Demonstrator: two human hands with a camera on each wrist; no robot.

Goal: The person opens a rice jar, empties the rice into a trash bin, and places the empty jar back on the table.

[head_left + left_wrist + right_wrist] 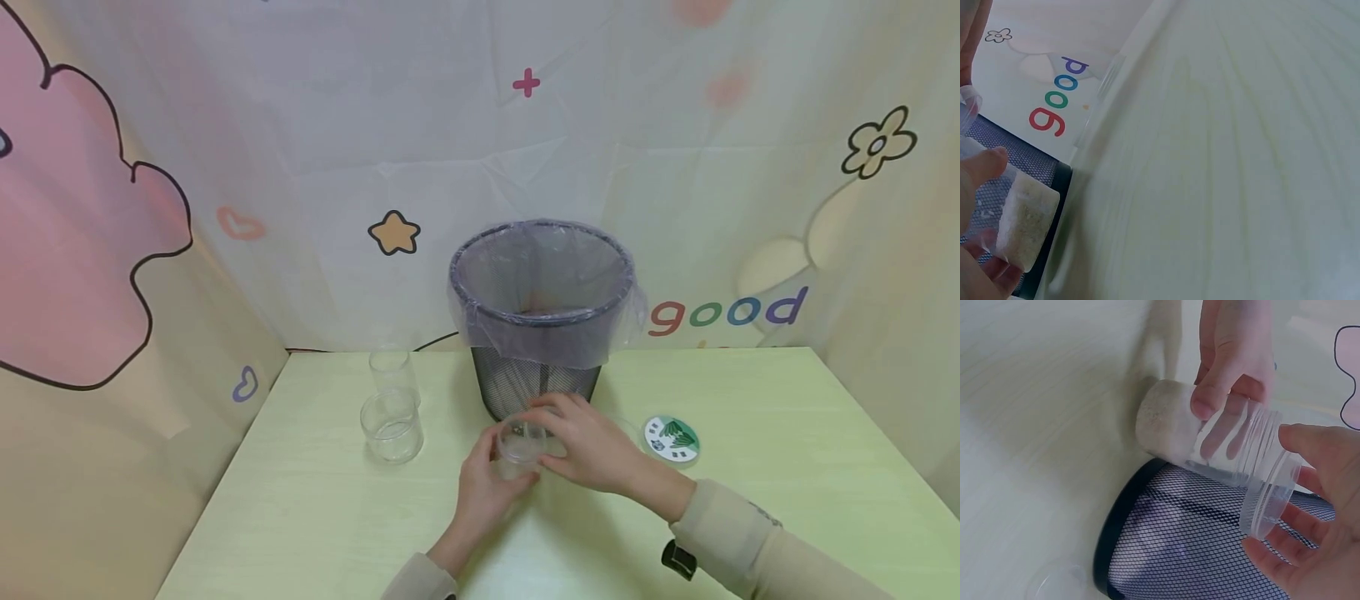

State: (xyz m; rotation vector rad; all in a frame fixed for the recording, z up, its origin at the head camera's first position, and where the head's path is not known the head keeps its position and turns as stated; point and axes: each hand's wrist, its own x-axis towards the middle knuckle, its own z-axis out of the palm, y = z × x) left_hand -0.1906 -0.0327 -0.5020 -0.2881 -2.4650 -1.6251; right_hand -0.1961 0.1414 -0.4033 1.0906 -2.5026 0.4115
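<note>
In the head view both hands meet just in front of the bin, on a clear plastic jar (521,447) with no lid. A whitish grainy layer fills its bottom. My left hand (497,468) grips the jar's body from the near side; its thumb (982,167) lies next to the grainy end of the jar (1021,222). My right hand (558,427) curls over the jar's open mouth. In the right wrist view the jar (1210,440) lies tilted, with the left hand (1229,381) on its middle. The right hand (1289,487) holds the threaded rim, thumb above and fingers below.
A black mesh wastebasket (536,379) lined with a clear bag stands right behind the hands. Two empty clear jars (392,423) stand to its left. A round lid with a green label (671,438) lies to the right. A clear lid (1054,584) lies by the basket's foot.
</note>
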